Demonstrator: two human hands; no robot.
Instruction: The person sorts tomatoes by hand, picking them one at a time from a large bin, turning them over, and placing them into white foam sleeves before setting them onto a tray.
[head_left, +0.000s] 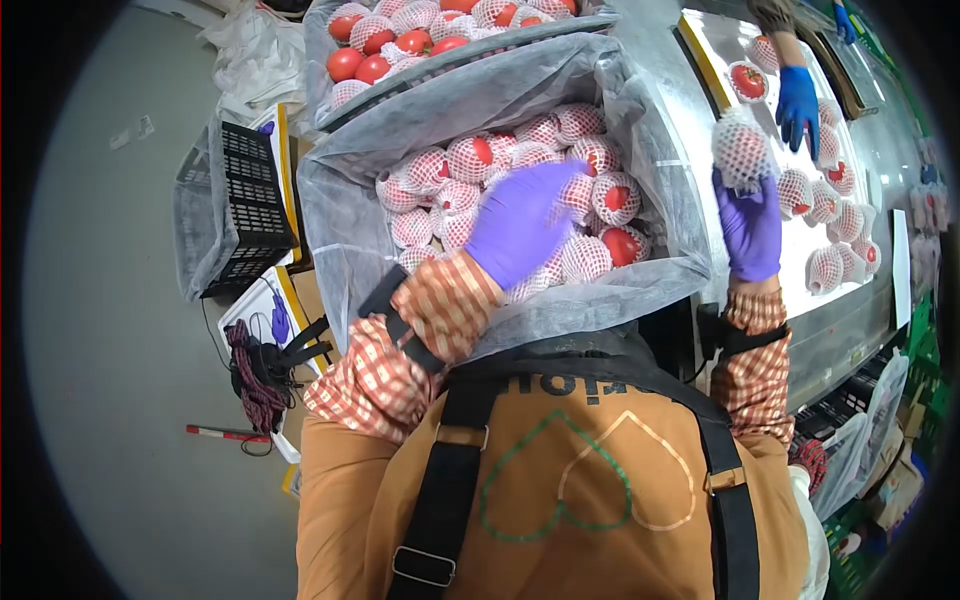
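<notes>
My right hand (750, 228) grasps a netted tomato (742, 150), upper right. My left hand (520, 225), spread loose mid-frame, should cup the lined crate (450, 110)'s fruit gently.

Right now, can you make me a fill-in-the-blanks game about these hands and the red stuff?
The left hand and right hand wear ____ gloves.
The left hand reaches into the crate of netted ____.
The right hand holds one netted fruit; a co-worker's hand beyond wears a ____ glove.
Missing words: purple, tomatoes, blue.
</notes>
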